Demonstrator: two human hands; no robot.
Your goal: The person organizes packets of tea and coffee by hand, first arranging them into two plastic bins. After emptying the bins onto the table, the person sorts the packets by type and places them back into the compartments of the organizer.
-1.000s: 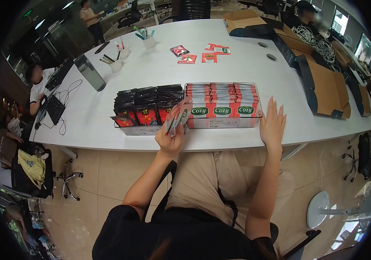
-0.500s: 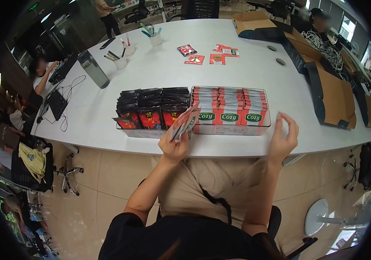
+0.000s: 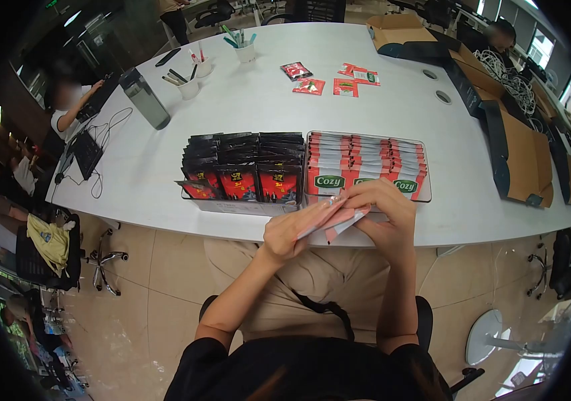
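Just in front of the clear tray point(image 3: 365, 136) of Cozy packets, at the tabletop point(image 3: 265, 107) edge, the left hand point(image 3: 285, 234) and right hand point(image 3: 382, 210) both pinch a thin stack of sachets point(image 3: 332, 219). Fingers hide their print and the tray's middle label.

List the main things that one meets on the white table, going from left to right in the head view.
Grey bottle → dark packets → red packets → cardboard boxes
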